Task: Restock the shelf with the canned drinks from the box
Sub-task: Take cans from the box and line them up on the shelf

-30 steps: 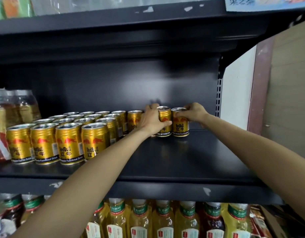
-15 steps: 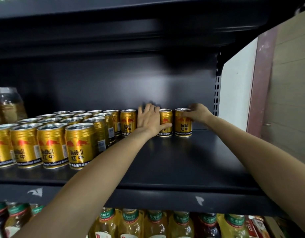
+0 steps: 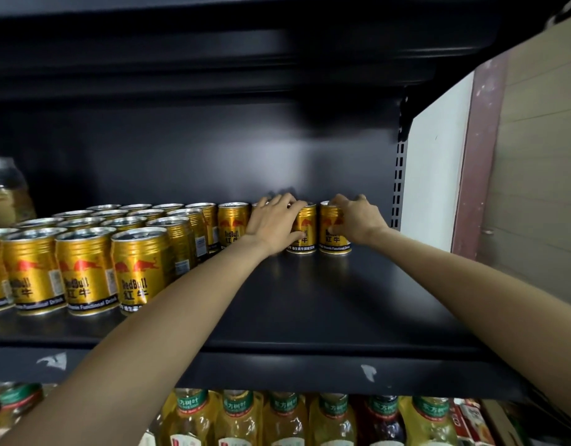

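Rows of gold Red Bull cans (image 3: 139,268) stand on the left half of the black metal shelf (image 3: 309,300), running back to the rear panel. At the back, my left hand (image 3: 274,220) curls over the top and side of a gold can (image 3: 306,230), partly hiding another can behind it. My right hand (image 3: 358,220) grips the rightmost gold can (image 3: 332,241) from its right, fingers over the rim. Both cans stand upright on the shelf, side by side. The box is not in view.
Bottles of yellow and dark tea (image 3: 287,420) fill the shelf below. A glass jar (image 3: 7,191) stands at the far left. A slotted upright (image 3: 398,181) and a white side panel (image 3: 435,162) close the shelf on the right. The upper shelf hangs low overhead.
My left hand, spread flat half a second ago, has closed round the can beside it. My right hand stays on the rightmost can.
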Demonstrator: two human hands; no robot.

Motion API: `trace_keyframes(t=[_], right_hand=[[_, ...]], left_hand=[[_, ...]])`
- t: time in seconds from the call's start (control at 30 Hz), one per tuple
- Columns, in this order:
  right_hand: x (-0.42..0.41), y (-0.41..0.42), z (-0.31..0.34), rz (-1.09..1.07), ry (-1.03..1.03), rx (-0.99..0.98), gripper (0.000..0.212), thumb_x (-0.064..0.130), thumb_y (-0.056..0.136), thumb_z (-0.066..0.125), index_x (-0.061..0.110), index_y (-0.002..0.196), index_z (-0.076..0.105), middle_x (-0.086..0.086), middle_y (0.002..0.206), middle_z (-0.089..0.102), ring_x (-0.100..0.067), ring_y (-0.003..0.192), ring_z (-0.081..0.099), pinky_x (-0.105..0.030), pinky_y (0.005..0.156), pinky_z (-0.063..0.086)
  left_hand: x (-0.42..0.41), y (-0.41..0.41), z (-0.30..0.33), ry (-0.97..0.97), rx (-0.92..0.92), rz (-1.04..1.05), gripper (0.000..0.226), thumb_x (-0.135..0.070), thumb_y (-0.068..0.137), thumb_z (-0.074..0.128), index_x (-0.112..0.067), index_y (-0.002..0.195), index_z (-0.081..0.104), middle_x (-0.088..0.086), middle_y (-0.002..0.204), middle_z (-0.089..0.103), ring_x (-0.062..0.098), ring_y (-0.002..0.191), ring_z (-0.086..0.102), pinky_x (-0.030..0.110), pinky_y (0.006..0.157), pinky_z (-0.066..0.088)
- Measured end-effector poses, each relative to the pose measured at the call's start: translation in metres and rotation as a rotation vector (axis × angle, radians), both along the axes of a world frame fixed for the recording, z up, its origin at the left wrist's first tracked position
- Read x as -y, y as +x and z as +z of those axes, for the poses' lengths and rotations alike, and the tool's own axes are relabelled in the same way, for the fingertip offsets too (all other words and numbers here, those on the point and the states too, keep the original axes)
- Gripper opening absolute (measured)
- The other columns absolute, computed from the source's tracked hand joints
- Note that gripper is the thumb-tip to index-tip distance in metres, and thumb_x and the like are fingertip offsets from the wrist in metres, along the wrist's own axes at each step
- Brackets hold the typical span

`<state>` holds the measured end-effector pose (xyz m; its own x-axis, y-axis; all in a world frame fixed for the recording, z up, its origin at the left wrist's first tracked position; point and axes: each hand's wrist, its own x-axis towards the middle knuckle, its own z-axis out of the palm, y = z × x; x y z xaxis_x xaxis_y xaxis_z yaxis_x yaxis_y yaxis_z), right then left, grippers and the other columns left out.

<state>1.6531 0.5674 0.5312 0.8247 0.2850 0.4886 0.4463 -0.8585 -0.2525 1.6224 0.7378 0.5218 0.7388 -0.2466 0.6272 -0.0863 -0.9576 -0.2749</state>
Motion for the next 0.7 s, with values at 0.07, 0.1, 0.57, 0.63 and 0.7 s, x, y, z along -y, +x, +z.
trace_keyframes(t=[0.07,0.1,0.57,0.63,0.7], right_hand=[[-0.001,0.001,0.0,0.008,0.012,-0.021,0.062,0.028,0.085,0.066,0.021,0.138,0.035,-0.022,0.133,0.042,-0.043,0.113,0.053,-0.044,0.091,0.048],[0.001,0.003,0.0,0.028,0.038,-0.049,0.068,0.028,0.083,0.068,0.019,0.139,0.031,-0.022,0.135,0.041,-0.042,0.115,0.052,-0.044,0.091,0.047],[0.01,0.002,-0.017,0.185,0.214,-0.45,0.115,0.013,0.079,0.071,0.007,0.143,-0.024,-0.017,0.141,0.042,-0.032,0.132,0.039,-0.046,0.11,0.035],[0.011,0.001,-0.015,0.199,0.214,-0.496,0.117,0.016,0.08,0.071,0.008,0.141,-0.029,-0.014,0.143,0.04,-0.03,0.134,0.037,-0.045,0.111,0.033],[0.015,-0.002,-0.011,0.211,0.206,-0.522,0.115,0.018,0.081,0.07,0.008,0.142,-0.027,-0.011,0.144,0.039,-0.029,0.134,0.037,-0.044,0.111,0.034]], left_hand=[[0.001,-0.001,-0.001,-0.003,0.001,0.009,0.065,-0.045,0.088,0.057,-0.02,0.142,0.032,0.005,0.142,0.041,0.023,0.133,0.036,0.039,0.111,0.025],[0.002,-0.001,-0.002,-0.011,-0.002,0.01,0.066,-0.044,0.088,0.057,-0.019,0.143,0.03,0.005,0.143,0.04,0.023,0.134,0.035,0.039,0.112,0.024],[-0.012,-0.022,-0.012,-0.073,-0.231,0.058,0.092,-0.036,0.088,0.057,-0.026,0.148,-0.011,0.001,0.159,-0.002,0.024,0.146,-0.007,0.049,0.117,0.011],[-0.01,-0.023,-0.011,-0.091,-0.26,0.066,0.093,-0.036,0.088,0.058,-0.025,0.148,-0.012,0.001,0.159,-0.005,0.024,0.145,-0.011,0.05,0.117,0.008],[-0.007,-0.026,-0.008,-0.116,-0.28,0.071,0.093,-0.036,0.088,0.058,-0.024,0.148,-0.012,0.001,0.159,-0.008,0.024,0.145,-0.013,0.05,0.117,0.005]])
